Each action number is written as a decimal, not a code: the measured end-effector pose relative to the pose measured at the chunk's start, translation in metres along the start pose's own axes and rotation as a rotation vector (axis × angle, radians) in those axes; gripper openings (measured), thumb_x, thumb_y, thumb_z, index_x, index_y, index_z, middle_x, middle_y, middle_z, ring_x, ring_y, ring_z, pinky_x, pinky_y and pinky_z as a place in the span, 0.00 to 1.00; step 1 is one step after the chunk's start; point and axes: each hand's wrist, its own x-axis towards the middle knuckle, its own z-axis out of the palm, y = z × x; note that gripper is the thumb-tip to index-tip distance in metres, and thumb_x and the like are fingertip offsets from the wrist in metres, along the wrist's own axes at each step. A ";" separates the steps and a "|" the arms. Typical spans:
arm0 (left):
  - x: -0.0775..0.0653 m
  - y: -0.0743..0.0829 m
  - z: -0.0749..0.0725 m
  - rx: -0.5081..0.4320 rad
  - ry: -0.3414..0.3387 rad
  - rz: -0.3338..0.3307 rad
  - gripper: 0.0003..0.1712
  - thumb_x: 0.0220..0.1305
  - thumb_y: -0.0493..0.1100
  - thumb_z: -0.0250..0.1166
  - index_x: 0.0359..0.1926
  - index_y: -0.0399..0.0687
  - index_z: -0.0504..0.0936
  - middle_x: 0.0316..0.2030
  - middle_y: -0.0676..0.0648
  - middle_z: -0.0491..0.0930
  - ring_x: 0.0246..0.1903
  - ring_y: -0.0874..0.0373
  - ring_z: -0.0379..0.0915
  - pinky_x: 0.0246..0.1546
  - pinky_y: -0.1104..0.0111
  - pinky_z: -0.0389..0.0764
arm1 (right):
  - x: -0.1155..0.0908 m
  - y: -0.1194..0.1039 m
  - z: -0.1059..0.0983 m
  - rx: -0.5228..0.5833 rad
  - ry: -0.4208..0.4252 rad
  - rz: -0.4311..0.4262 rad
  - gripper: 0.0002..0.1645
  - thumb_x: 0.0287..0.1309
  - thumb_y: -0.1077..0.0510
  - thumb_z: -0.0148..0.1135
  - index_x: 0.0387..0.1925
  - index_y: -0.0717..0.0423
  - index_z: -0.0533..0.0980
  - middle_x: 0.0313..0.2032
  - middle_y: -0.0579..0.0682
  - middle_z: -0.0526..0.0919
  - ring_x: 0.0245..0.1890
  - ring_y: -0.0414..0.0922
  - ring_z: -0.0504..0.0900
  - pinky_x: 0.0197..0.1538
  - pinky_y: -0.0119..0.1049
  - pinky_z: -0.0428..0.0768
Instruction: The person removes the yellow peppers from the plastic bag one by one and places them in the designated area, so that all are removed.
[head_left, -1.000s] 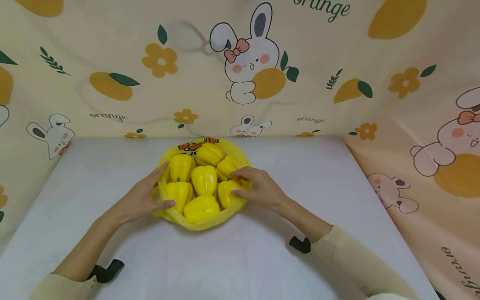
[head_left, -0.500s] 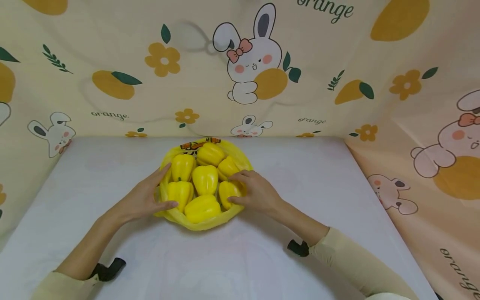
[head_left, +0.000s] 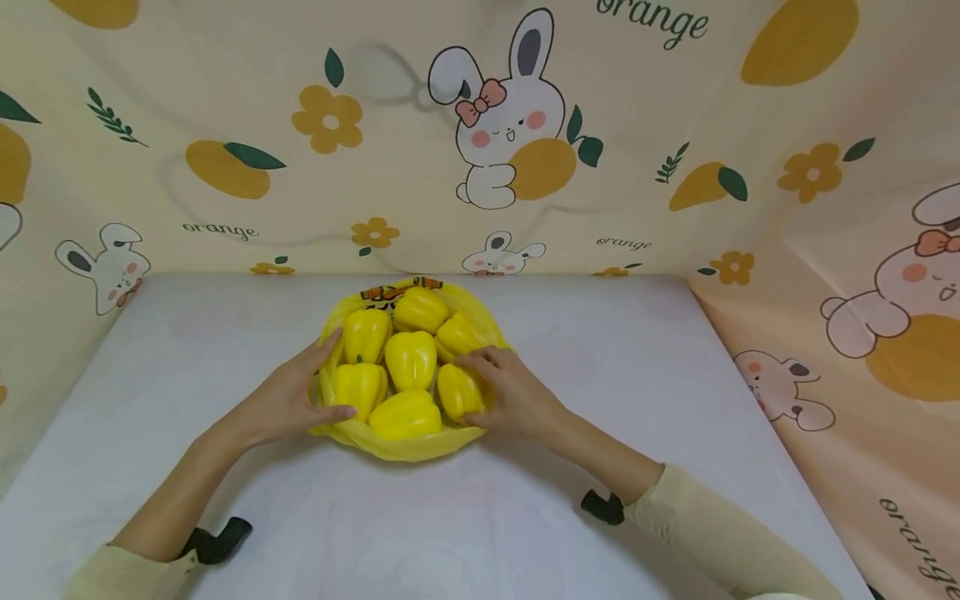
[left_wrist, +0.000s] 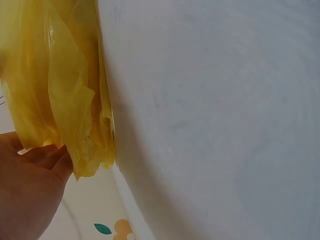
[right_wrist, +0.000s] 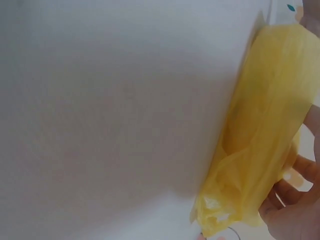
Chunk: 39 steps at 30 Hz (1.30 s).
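Note:
A yellow plastic bag [head_left: 408,450] sits on the white table, its mouth spread wide around several yellow bell peppers [head_left: 411,360]. My left hand [head_left: 283,398] holds the bag's left side, the thumb reaching over the rim beside the front left pepper. In the left wrist view, fingers [left_wrist: 55,155] curl behind the wrinkled yellow plastic. On the opposite side, my right hand [head_left: 521,400] reaches over the rim and grips the rightmost bell pepper [head_left: 459,392], thumb at its near end and fingers at its far end. The right wrist view shows that hand [right_wrist: 295,210] beside the bag's outer wall.
The white table [head_left: 420,533] stretches in front and to both sides of the bag. A printed cloth [head_left: 405,192] with rabbits and oranges hangs behind it and along the sides. Black wrist mounts [head_left: 217,540] sit at both forearms.
My right hand has shifted slightly toward the front of the bag, its thumb now lower at the rightmost pepper's near end. The front rim sits a bit flatter. My left hand stays in place.

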 end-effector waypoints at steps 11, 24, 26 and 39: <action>0.001 0.000 0.001 0.008 0.001 0.002 0.69 0.52 0.64 0.74 0.78 0.39 0.43 0.76 0.33 0.46 0.73 0.33 0.45 0.69 0.38 0.53 | -0.003 0.002 -0.001 0.025 0.036 -0.011 0.45 0.45 0.44 0.80 0.65 0.49 0.73 0.60 0.50 0.74 0.59 0.49 0.72 0.64 0.46 0.74; 0.001 0.001 -0.001 0.011 -0.002 0.004 0.69 0.50 0.64 0.75 0.78 0.37 0.43 0.76 0.31 0.45 0.73 0.32 0.44 0.70 0.40 0.53 | -0.001 0.009 -0.018 0.188 0.017 -0.080 0.45 0.45 0.48 0.81 0.66 0.48 0.73 0.63 0.47 0.74 0.63 0.45 0.73 0.66 0.41 0.72; 0.001 0.001 -0.001 0.013 -0.002 0.002 0.69 0.50 0.64 0.75 0.78 0.36 0.44 0.76 0.31 0.44 0.73 0.32 0.44 0.70 0.40 0.53 | 0.000 0.011 -0.021 0.207 0.022 -0.091 0.45 0.45 0.48 0.81 0.66 0.47 0.73 0.63 0.46 0.75 0.63 0.44 0.72 0.67 0.41 0.72; 0.002 0.001 -0.002 -0.019 -0.015 -0.034 0.68 0.51 0.64 0.75 0.79 0.43 0.44 0.76 0.32 0.44 0.73 0.32 0.43 0.70 0.38 0.51 | 0.009 0.020 -0.039 0.344 -0.025 -0.120 0.46 0.48 0.51 0.79 0.69 0.46 0.70 0.66 0.44 0.71 0.63 0.45 0.73 0.56 0.38 0.81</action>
